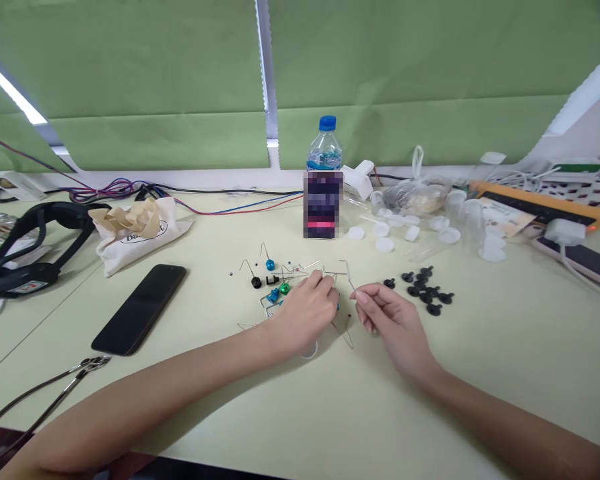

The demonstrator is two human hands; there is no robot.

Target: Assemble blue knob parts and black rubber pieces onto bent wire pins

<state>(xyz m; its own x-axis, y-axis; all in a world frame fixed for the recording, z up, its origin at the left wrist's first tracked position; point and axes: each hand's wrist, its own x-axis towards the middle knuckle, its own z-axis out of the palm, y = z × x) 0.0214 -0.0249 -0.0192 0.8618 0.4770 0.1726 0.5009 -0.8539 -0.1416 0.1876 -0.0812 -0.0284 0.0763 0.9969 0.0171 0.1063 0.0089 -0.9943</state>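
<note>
A bottle (325, 150) with a blue cap stands upright on the table (340, 413), its lower half masked by pixel blocks. In front of the bottle and to its right, the right hand (393, 323) pinches a bent metal wire (351, 283) between thumb and forefinger; the wire's free end points up toward the bottle. Straight in front of the bottle is the left hand (307, 307), its fingers curled down over the small parts; whether they grip anything I cannot tell, as the back of the hand hides them.

In front of the bottle and to its left lie a blue knob (271, 265), a black knob (256, 283) and a green knob (285, 288), with thin bent wires among them. In front of the bottle and to its right is a loose cluster of black discs with stubby posts (425, 291).

Just right of the bottle are scattered white caps (384, 245); farther right of it come clear vials (473, 217) and an orange bar (545, 200). Left of the bottle is a cream pouch (140, 239), a dark phone (140, 310) lies nearer than the bottle on that side, and a black headset (40, 247) is farthest left of it.
</note>
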